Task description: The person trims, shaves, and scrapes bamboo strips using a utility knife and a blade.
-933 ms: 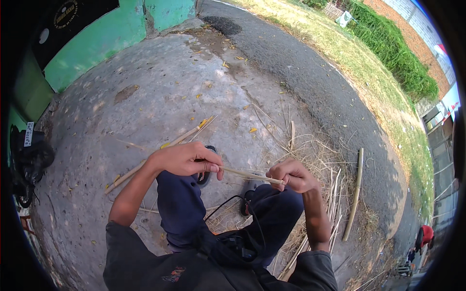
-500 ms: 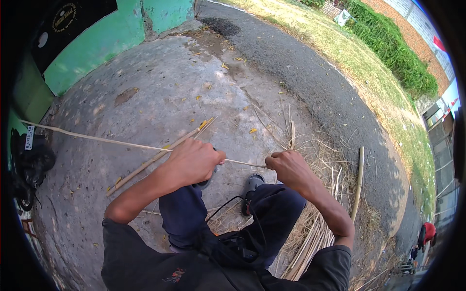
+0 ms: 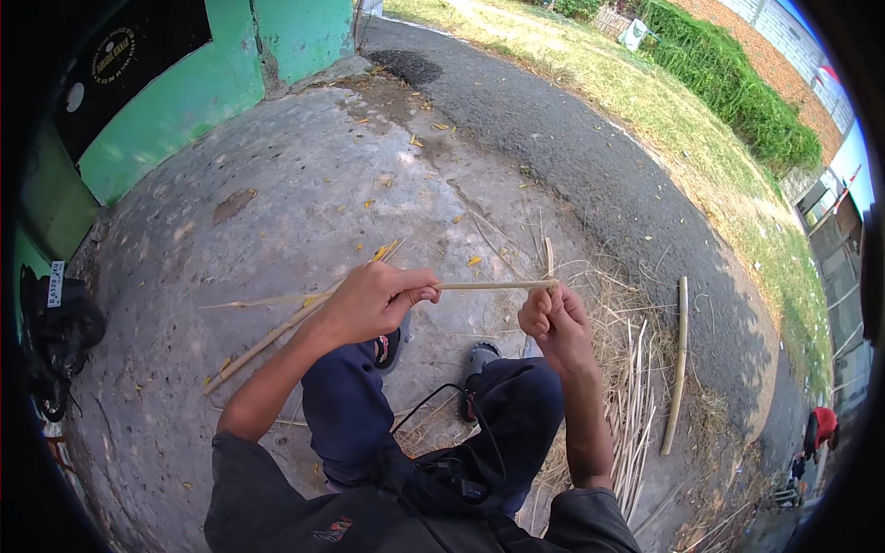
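A thin, pale bamboo strip [image 3: 493, 286] stretches nearly level between my two hands, in front of my bent knees. My left hand [image 3: 380, 300] closes on it, thumb and fingers pinching, and a tapering length of the strip runs out to the left behind that hand. At the strip's right end, my right hand [image 3: 560, 324] is turned with curled fingers toward me and grips it between thumb and fingertips. Beneath my left forearm, a bamboo stick [image 3: 267, 343] lies slanting on the concrete, partly hidden by the arm.
A pile of split bamboo strips [image 3: 631, 415] and scattered shavings [image 3: 590, 304] lie at my right. Beyond them rests a thicker bamboo pole [image 3: 679, 369]. A dark motorcycle [image 3: 69, 323] stands at far left, near a green wall [image 3: 175, 120]. Someone in red [image 3: 820, 426] is far right.
The strip has shifted rightward, its left end now much nearer my left hand. My right hand has turned over and rises slightly at the strip's end; my left hand stays closed on it.
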Demonstrator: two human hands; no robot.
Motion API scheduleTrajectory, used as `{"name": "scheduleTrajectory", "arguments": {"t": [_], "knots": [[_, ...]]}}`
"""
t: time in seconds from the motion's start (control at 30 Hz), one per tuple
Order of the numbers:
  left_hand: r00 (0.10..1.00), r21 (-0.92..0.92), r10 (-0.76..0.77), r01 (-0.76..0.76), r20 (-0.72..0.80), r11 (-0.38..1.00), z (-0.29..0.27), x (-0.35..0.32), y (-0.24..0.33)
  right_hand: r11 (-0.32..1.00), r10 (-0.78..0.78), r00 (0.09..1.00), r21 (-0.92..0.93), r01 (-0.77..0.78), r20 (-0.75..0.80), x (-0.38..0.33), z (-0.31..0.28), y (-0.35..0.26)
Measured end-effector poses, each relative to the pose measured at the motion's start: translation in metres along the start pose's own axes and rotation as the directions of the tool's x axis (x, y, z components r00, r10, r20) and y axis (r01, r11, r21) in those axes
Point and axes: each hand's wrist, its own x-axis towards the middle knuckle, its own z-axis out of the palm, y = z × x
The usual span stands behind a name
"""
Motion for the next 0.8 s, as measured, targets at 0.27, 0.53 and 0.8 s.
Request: {"name": "scheduleTrajectory", "arguments": {"t": [0.27, 0.53, 0.8], "knots": [[0.999, 0.653, -0.012, 0.031, -0.035, 0.757, -0.012, -0.016, 0.035, 0.042, -0.189, 0.978, -0.994, 0.102, 0.092, -0.003, -0.002, -0.036], [0.984, 0.663, -0.176, 0.15, -0.028, 0.733, 0.009, -0.009, 0.045, -0.449, -0.222, 0.942, -0.884, 0.129, 0.251, 0.003, -0.002, -0.016], [0.977, 0.149, -0.127, 0.153, -0.171, 0.977, 0.014, 0.009, 0.045, 0.633, -0.404, 0.887, -0.768, 0.095, -0.223, 0.033, -0.003, -0.014]]}}
